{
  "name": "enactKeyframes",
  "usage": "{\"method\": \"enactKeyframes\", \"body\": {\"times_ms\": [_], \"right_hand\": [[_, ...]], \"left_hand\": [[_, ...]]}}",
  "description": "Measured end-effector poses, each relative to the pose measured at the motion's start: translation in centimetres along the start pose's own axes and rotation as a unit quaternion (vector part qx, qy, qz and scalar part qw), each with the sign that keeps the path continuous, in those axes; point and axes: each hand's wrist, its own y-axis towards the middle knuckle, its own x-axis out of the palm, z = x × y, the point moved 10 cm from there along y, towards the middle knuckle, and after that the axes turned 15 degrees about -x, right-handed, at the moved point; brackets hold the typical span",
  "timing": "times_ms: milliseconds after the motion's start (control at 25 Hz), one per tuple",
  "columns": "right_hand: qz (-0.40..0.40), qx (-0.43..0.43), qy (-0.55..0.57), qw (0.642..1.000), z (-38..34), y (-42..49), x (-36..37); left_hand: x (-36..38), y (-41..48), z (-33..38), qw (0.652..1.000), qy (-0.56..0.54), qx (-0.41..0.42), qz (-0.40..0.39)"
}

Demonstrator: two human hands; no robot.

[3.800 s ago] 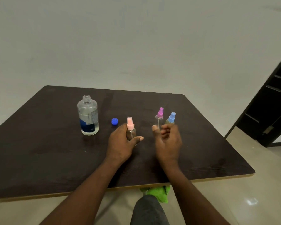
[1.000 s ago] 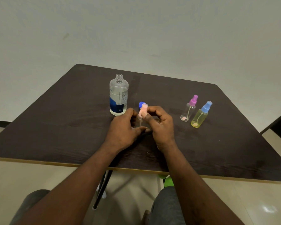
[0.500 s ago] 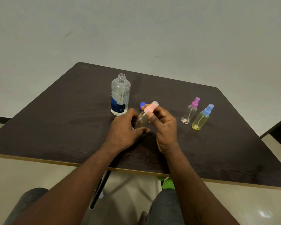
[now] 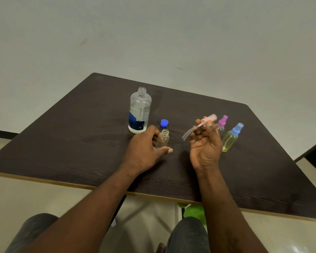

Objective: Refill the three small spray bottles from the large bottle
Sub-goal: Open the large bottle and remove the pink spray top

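"Fingers of the left hand (image 4: 144, 148): how are they placed?"

"They are curled round the small clear bottle (image 4: 163, 139), which is stood upright on the bench (image 4: 80, 134), uncapped, just in front of the blue cap (image 4: 164, 122)."

"And the right hand (image 4: 205, 143)?"

"Its fingers are closed on the pink spray head (image 4: 209, 118), held palm-up above the bench, with the dip tube pointed left."

"Where is the large bottle (image 4: 140, 112) found?"

"Upright and open, just behind the left hand. The purple-topped bottle (image 4: 223, 122) and the blue-topped bottle (image 4: 230, 138), filled with yellow liquid, are stood beside the right hand."
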Motion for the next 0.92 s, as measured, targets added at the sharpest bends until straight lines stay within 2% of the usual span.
{"method": "enactKeyframes", "body": {"times_ms": [80, 120, 160, 200, 240, 280, 320, 360, 400, 480, 560, 640, 800, 920], "right_hand": [[-0.026, -0.032, -0.151, 0.988, -1.3, 1.9, 0.3], [-0.081, -0.066, -0.292, 0.951, -2.3, 3.2, 1.2], [-0.164, -0.104, -0.459, 0.867, -2.9, 4.5, 2.9], [-0.259, -0.125, -0.609, 0.74, -2.5, 5.4, 4.7], [-0.342, -0.115, -0.717, 0.596, -1.1, 5.8, 6.0], [-0.398, -0.088, -0.784, 0.468, 0.2, 6.0, 6.6], [-0.431, -0.071, -0.82, 0.37, 1.2, 6.2, 7.1], [-0.453, -0.07, -0.838, 0.296, 1.9, 6.1, 7.9], [-0.47, -0.081, -0.846, 0.239, 2.5, 5.9, 8.8], [-0.487, -0.113, -0.853, 0.152, 3.6, 5.7, 10.8], [-0.494, -0.131, -0.856, 0.078, 4.6, 5.3, 12.4], [-0.494, -0.143, -0.857, 0.033, 5.5, 4.7, 13.6], [-0.476, -0.151, -0.866, 0.023, 4.9, 4.7, 14.6], [-0.469, -0.161, -0.866, 0.056, 2.5, 5.8, 16.6]], "left_hand": [[0.1, 0.0, 0.0, 1.0, 0.005, 0.0, -0.002], [0.1, 0.0, -0.1, 1.0, 0.008, -0.001, -0.002], [0.1, 0.1, -0.1, 1.0, 0.01, -0.001, -0.002], [0.0, 0.1, -0.1, 1.0, 0.009, -0.003, -0.002], [0.1, 0.2, -0.2, 1.0, 0.009, -0.004, -0.003], [0.1, 0.2, -0.3, 1.0, 0.011, -0.007, -0.005], [0.2, 0.2, -0.4, 1.0, 0.014, -0.01, -0.007], [0.3, 0.2, -0.5, 1.0, 0.018, -0.013, -0.008], [0.3, 0.2, -0.5, 1.0, 0.023, -0.015, -0.009], [0.3, 0.3, -0.6, 1.0, 0.024, -0.02, -0.005], [0.2, 0.4, -0.6, 1.0, 0.014, -0.023, -0.002], [0.0, 0.5, -0.7, 1.0, 0.015, -0.026, -0.004], [0.6, 0.5, -0.8, 0.999, 0.027, -0.029, -0.018], [0.6, 0.6, -0.9, 0.999, 0.032, -0.033, -0.019]]}}
